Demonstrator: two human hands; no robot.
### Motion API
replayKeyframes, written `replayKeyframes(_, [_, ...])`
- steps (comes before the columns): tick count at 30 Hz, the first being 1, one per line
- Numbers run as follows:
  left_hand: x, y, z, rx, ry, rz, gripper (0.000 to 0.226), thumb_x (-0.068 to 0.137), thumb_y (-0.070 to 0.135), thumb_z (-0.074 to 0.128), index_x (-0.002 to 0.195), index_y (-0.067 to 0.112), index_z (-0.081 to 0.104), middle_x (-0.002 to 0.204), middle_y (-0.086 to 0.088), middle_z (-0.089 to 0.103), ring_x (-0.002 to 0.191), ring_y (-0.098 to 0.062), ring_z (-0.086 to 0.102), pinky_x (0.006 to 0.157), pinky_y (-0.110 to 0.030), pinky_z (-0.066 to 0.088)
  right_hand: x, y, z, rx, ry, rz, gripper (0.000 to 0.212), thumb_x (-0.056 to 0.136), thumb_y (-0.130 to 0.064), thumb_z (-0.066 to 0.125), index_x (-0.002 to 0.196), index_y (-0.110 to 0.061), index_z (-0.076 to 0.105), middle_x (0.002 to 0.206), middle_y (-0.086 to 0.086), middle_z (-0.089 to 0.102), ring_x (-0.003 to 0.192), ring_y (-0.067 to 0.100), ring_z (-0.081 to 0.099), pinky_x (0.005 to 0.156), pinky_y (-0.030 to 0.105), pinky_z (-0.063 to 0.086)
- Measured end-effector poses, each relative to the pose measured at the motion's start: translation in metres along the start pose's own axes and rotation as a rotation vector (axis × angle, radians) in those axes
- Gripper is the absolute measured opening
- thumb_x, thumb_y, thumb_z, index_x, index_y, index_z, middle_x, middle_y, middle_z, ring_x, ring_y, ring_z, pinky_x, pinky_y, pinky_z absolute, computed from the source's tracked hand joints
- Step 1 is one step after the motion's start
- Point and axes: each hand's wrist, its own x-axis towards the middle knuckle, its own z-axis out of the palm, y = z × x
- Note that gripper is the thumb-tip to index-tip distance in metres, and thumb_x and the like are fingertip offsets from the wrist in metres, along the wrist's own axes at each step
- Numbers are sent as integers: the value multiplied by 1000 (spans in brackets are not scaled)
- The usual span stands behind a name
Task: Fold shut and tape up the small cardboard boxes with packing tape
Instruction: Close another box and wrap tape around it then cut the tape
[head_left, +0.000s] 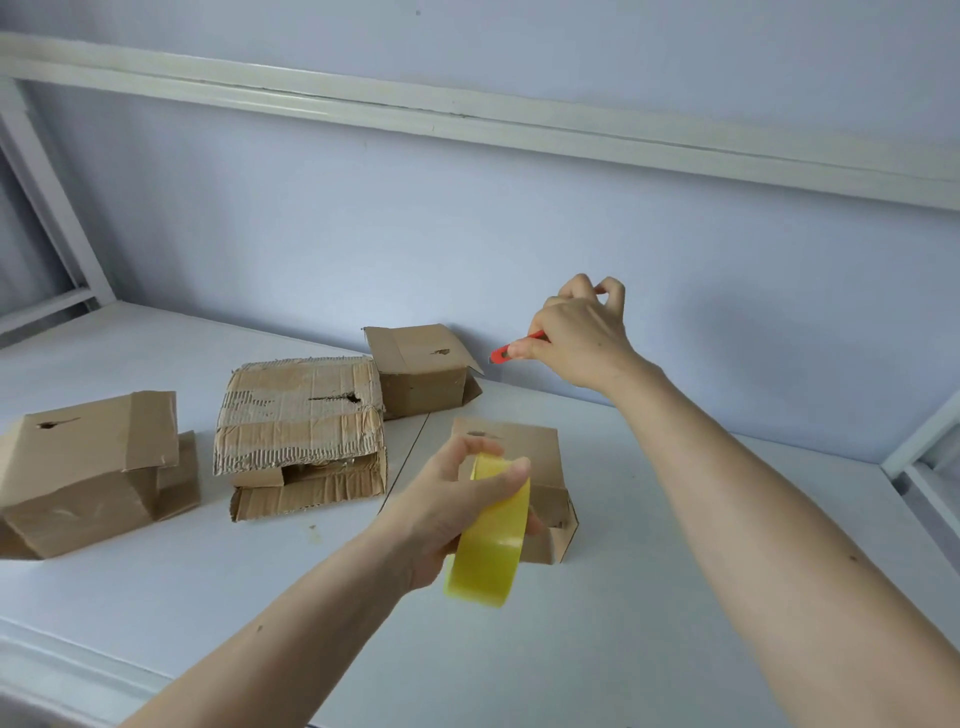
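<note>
Yellow packing tape, a full roll (491, 535), sits gripped in the left hand (447, 514), held up in the air just in front of the nearest small box (524, 467). The right hand (576, 338) is raised behind that box, fingers curled round a red utility knife (511, 349); whether a strip of tape runs between the hands I cannot tell, clear film barely shows here. If one does, a slack pull could let it fold onto itself, and a careless cut so near the fingers could nick them. Left of the nearest box lies a battered corrugated box (304, 426), its front gaping, something pale and unclear inside. Farther left a brown box (88, 467) has a side flap loose. Behind the nearest box, by the wall, a fourth box (421, 374) looks folded, contents hidden.
</note>
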Motion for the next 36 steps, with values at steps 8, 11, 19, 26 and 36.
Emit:
replayKeyframes(8, [-8, -24, -1, -86, -3, -244, 39, 95, 30, 65, 115, -1, 55, 78, -22, 70, 65, -28, 69, 83, -44, 58, 20, -22, 18, -124, -37, -97, 67, 89, -74, 46, 75, -12, 67, 92, -5, 61, 117, 18, 37, 101, 44, 13])
replayKeyframes(11, [-4, -31, -8, -181, 21, -325, 31, 95, 23, 62, 112, -2, 54, 80, -24, 69, 67, -32, 70, 81, -43, 56, 21, -21, 37, -145, -97, -73, 67, 86, -77, 46, 73, -14, 65, 91, -4, 62, 118, 19, 38, 103, 44, 16])
replayKeyframes(19, [14, -36, -17, -218, 21, -441, 32, 92, 26, 69, 107, 0, 58, 81, -21, 70, 66, -31, 72, 73, -39, 57, 30, -23, 74, -123, -147, -56, 68, 84, -78, 47, 85, -16, 75, 86, -3, 60, 115, 20, 39, 101, 41, 17])
replayKeyframes(26, [25, -39, -22, -221, 8, -476, 37, 91, 29, 70, 109, -1, 58, 78, -20, 71, 67, -30, 73, 73, -38, 58, 28, -26, 102, -62, -157, -1, 65, 82, -78, 50, 84, -18, 75, 85, -3, 61, 107, 20, 44, 96, 40, 23])
replayKeyframes(36, [33, -39, -26, -223, -20, -501, 41, 90, 30, 72, 110, -3, 60, 77, -18, 70, 67, -30, 72, 67, -35, 59, 17, -20, 118, 286, -251, 162, 46, 90, -61, 59, 82, -17, 66, 87, -2, 68, 82, 19, 57, 70, 31, 37])
